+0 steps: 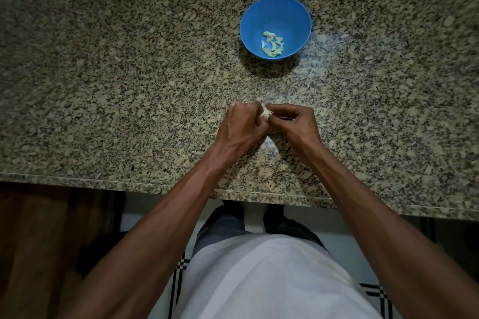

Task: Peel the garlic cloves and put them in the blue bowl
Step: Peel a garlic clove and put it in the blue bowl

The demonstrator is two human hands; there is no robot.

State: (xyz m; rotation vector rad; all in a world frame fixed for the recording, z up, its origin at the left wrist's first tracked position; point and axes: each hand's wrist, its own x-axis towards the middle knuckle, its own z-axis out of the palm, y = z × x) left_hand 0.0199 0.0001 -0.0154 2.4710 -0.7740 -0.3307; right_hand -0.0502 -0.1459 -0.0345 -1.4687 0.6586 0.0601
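Granite tabletop (103,85) carries the whole work area in the head view, the only view supplied.

Hands: the left hand (241,124) and the right hand (293,122) meet just above the tabletop, well short of the bowl (248,23). Both have their fingers curled and pinch a single small pale clove (266,114) between them. Only a sliver of the clove shows, so how much skin remains on it cannot be told.

Risks, as judged from this position:
- Slip. The clove is small and held at the fingertips only. A hard pull on the skin could shoot it out of the pinch and onto the tabletop or over the near edge to the floor.
- Lost pieces. Pale skin and pale cloves blend with the speckled granite; a dropped clove or scrap of peel could be hard to find. A faint pale fleck lies just beyond the fingertips, but what it is cannot be told.
- Skin carried over. If loose peel clings to the clove or fingers, it could end up in the bowl with the peeled stock.
- Transfer. The bowl stands well apart from the hands, so the clove must be carried across open tabletop; a loose hold could drop it short.

Containers: one blue bowl, upright. It holds a small cluster of peeled cloves (272,44) gathered on its bottom, towards the near side.
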